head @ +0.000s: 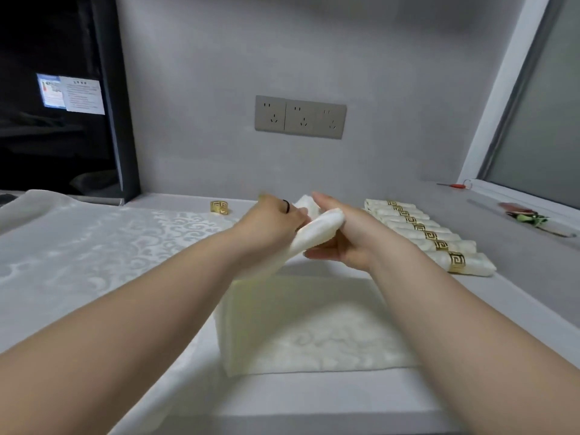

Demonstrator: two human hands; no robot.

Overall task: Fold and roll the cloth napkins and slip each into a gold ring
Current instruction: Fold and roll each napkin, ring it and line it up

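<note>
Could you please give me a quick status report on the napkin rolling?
Left hand and right hand both grip half-rolled cream cloth napkin, tail trailing to grey counter. Loose gold metal ring beyond left hand, unobstructed.

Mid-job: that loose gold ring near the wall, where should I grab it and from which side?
Pinch the ring by its band from above, thumb and finger on opposite outer walls: it seems to sit with its opening upward. It lies left of the left hand, so that hand is nearer, though it holds the napkin.
</note>
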